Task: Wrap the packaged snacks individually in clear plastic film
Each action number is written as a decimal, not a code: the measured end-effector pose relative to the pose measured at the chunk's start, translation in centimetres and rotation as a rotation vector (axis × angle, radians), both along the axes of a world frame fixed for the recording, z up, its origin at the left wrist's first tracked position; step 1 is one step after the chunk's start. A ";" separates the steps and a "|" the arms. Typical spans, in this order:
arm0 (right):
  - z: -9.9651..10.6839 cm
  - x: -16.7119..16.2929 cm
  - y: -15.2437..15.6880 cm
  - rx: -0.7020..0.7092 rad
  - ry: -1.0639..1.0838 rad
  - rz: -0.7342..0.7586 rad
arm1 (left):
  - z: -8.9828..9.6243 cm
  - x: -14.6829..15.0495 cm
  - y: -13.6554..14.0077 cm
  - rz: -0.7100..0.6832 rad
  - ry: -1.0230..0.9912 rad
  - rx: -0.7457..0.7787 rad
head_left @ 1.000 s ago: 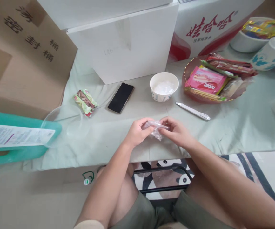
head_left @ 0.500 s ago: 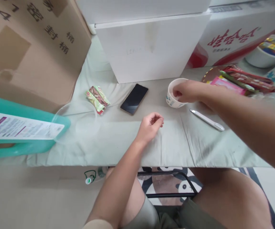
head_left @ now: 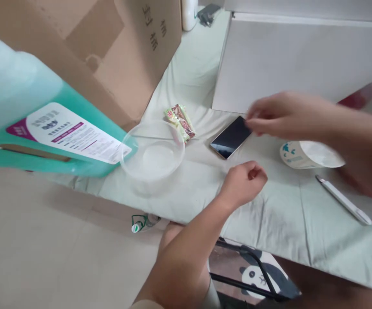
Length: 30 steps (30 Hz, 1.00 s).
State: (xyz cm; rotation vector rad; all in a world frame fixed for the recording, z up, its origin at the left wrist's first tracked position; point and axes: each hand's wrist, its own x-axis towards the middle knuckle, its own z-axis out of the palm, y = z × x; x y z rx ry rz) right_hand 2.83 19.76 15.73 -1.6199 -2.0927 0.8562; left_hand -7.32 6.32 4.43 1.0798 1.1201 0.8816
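My right hand (head_left: 278, 115) is in the air above the phone's right end, thumb and fingers pinched together. It is blurred, and whatever it may hold does not show. My left hand (head_left: 244, 182) rests on the cloth in front of the phone, fingers curled into a loose fist with nothing visible inside. The black phone (head_left: 231, 137) lies flat. Under my right forearm stands a white paper cup (head_left: 294, 155) with blue leaf prints, partly covered by the arm. Small wrapped snacks (head_left: 182, 122) lie left of the phone, behind a clear plastic bowl (head_left: 152, 171).
A white utility knife (head_left: 343, 199) lies on the right of the cloth-covered table (head_left: 202, 184). At the left are a large jug of green liquid (head_left: 86, 116) and a cardboard box (head_left: 134, 64). A white box (head_left: 289, 64) stands at the back.
My right hand has come out of the paper cup and moved left above the phone. The view has turned left, bringing more of the jug and clear bowl into sight. My left hand stays curled.
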 end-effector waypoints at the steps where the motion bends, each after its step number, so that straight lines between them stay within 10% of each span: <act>1: -0.4 -3.2 -0.1 -0.014 -0.112 0.085 | -0.1 0.0 0.1 -0.006 0.014 -0.013; 6: -5.2 -15.7 1.3 -0.157 -0.239 0.165 | -1.0 0.2 0.7 0.021 -0.266 -0.122; 12: -8.0 -18.0 2.5 -0.126 -0.311 0.158 | -1.6 0.1 1.0 0.019 -0.291 -0.101; 17: -5.3 -13.4 1.9 -0.207 -0.084 -0.054 | -0.7 -0.4 0.4 0.010 -0.073 -0.060; 22: -2.1 -1.8 -5.7 -0.298 0.659 -0.263 | 0.2 -0.8 0.3 -0.015 0.002 -0.001; 30: -10.6 9.8 -19.0 -0.536 1.018 -0.514 | -0.4 2.8 -0.3 -0.200 -0.466 -0.099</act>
